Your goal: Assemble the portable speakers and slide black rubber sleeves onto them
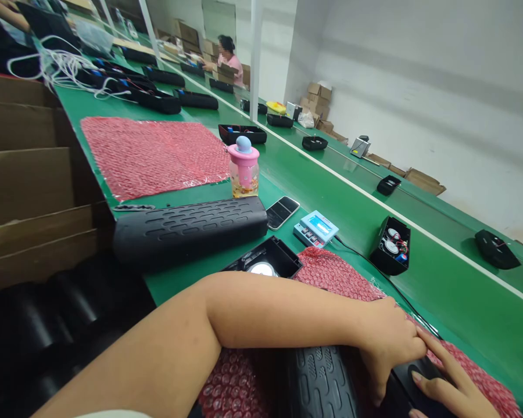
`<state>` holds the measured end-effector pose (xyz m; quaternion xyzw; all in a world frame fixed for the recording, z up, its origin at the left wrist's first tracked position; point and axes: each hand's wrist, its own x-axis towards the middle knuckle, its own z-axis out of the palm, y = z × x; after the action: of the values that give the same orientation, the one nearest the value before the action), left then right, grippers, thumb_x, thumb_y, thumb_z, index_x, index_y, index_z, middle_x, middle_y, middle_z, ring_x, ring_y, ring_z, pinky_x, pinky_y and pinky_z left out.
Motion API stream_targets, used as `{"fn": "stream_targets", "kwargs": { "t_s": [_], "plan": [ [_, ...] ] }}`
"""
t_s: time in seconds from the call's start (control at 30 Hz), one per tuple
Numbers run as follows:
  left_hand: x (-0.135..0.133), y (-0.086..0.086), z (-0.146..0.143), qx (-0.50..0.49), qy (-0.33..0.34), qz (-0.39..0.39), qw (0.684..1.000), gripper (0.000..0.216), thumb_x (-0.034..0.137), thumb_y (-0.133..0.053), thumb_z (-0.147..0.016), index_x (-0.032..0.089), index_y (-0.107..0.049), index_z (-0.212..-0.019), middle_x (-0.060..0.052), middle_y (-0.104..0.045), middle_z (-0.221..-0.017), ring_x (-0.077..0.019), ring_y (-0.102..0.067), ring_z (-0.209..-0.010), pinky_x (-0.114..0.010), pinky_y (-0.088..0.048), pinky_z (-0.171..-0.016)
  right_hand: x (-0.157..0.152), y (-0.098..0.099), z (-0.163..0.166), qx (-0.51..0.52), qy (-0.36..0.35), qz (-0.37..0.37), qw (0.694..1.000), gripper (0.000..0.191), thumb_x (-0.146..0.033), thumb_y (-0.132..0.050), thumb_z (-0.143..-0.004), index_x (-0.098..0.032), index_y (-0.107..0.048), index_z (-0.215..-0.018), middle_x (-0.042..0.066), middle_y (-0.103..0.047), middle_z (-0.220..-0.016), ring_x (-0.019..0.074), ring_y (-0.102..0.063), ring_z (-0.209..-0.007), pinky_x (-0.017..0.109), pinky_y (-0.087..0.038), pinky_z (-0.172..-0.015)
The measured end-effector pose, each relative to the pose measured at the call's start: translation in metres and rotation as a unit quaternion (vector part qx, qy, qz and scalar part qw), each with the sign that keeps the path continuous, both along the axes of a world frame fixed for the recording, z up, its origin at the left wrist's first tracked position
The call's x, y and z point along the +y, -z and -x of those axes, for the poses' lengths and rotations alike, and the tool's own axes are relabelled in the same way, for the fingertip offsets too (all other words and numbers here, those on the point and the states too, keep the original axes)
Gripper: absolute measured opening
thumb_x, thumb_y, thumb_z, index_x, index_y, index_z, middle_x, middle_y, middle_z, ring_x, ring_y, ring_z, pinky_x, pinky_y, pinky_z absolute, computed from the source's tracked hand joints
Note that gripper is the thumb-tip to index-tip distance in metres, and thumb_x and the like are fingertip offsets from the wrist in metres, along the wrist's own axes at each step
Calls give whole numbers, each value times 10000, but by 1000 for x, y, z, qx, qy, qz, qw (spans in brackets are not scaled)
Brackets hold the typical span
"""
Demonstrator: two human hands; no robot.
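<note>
My left hand [392, 337] reaches across from the lower left, its fingers curled over a black plastic part [422, 377] at the lower right. On the same part rests my right hand [457, 380], thumb on top and index finger stretched towards my left hand; the frame edge cuts it off. What lies under the fingers is largely hidden. Beside my left hand is a black casing [322, 383] with raised oblong bumps, lying on red bubble wrap [233, 386]. Partly behind my left forearm sits an open black speaker housing [283, 255] with a round white driver inside.
A long black speaker cover [192, 229], a phone [283, 212], a light-blue meter [316, 228] with a cable, and a pink-lidded bottle [244, 168] stand nearby. Another open housing [391, 247] sits on the green belt [444, 307]. A person [232, 61] works across the line.
</note>
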<state>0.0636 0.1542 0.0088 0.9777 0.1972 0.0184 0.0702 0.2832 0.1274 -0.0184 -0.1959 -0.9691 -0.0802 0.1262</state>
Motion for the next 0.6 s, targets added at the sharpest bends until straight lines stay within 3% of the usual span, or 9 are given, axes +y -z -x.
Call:
{"fn": "stream_targets", "kwargs": {
  "t_s": [0.33, 0.6],
  "plan": [
    [-1, 2, 0, -14, -5, -11, 1000, 894, 637, -716, -457, 94, -506, -1135, -144, -591, -1099, -299, -560, -908, -466, -444, -766, 4, -4, 0, 8, -25, -18, 999, 264, -337, -709, -684, -229, -677, -923, 88, -233, -1472, 302, -556, -1091, 301, -554, -777],
    [-1, 2, 0, -13, -4, -15, 1000, 914, 638, -714, -454, 73, -506, -1142, -141, -587, -1106, -284, -563, -880, -473, -457, -771, 4, -4, 0, -14, -46, -46, 998, 263, -326, -683, -714, -217, -658, -951, 143, -154, -1486, 304, -574, -1060, 305, -551, -756]
  ]
}}
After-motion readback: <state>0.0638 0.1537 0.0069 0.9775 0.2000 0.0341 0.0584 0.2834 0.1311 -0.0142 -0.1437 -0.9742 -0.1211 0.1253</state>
